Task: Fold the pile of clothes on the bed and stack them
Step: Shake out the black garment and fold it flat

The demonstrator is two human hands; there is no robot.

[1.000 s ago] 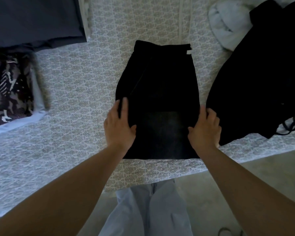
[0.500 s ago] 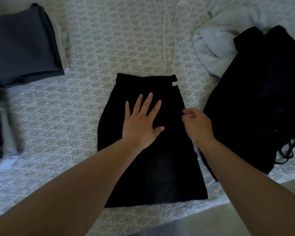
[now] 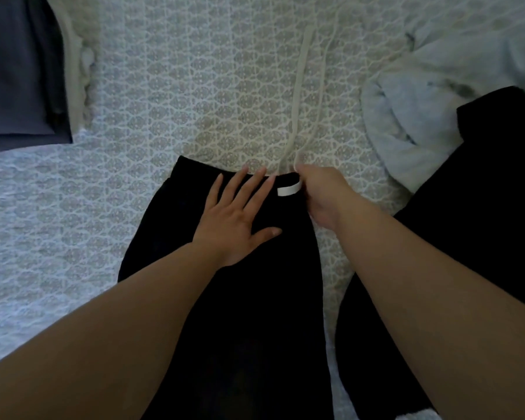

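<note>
Pants (image 3: 231,298) mid-fold: you're pressing your flat left hand (image 3: 237,219) on them while your right hand (image 3: 319,195) is pinching the waistband corner; probably folding it toward you next.

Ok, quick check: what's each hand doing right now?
Left hand: open, fingers spread flat on the black garment.
Right hand: curled at the garment's far right corner beside the white tag, apparently pinching the fabric.

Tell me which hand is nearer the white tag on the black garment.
Right. The right hand grips the garment's corner, touching the white tag; the left hand lies flat on the black garment, fingertips just left of it.
</note>
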